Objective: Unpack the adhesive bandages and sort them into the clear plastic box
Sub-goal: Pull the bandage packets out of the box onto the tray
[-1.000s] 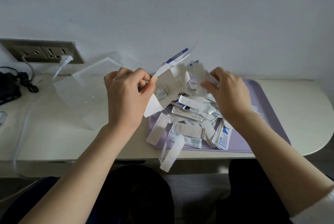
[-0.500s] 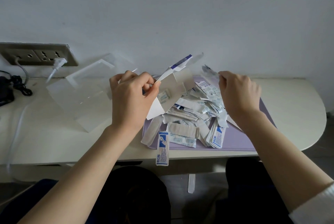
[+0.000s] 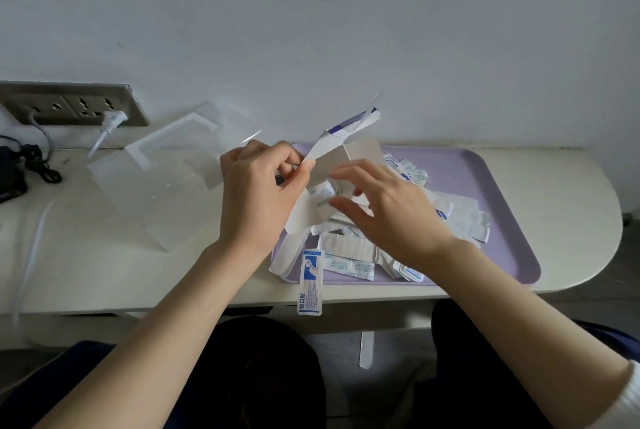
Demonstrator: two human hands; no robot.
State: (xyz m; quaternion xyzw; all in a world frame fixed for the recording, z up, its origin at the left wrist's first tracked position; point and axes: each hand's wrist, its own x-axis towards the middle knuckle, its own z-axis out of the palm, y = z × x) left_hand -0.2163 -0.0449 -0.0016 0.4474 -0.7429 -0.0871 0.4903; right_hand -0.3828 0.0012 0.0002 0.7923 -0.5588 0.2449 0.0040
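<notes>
My left hand (image 3: 258, 196) pinches an opened white cardboard bandage carton (image 3: 349, 151) with a blue stripe, tilted over the lilac tray (image 3: 498, 220). My right hand (image 3: 388, 210) reaches into the carton's mouth with fingers spread; whether it holds anything is hidden. A pile of wrapped adhesive bandages (image 3: 453, 217) lies on the tray under and right of my hands. One blue-and-white bandage (image 3: 310, 279) hangs over the table's front edge. The clear plastic box (image 3: 162, 179) stands left of my left hand, with nothing visible inside.
A wall socket strip (image 3: 79, 106) with a white plug sits at the back left, black cables (image 3: 20, 168) below it. A white strip (image 3: 366, 349) lies on the floor under the table. The table's rounded right end (image 3: 595, 220) lies beyond the tray.
My right hand has moved left from the far side of the pile to the carton's opening. The left hand keeps hold of the carton. A strip lies on the floor.
</notes>
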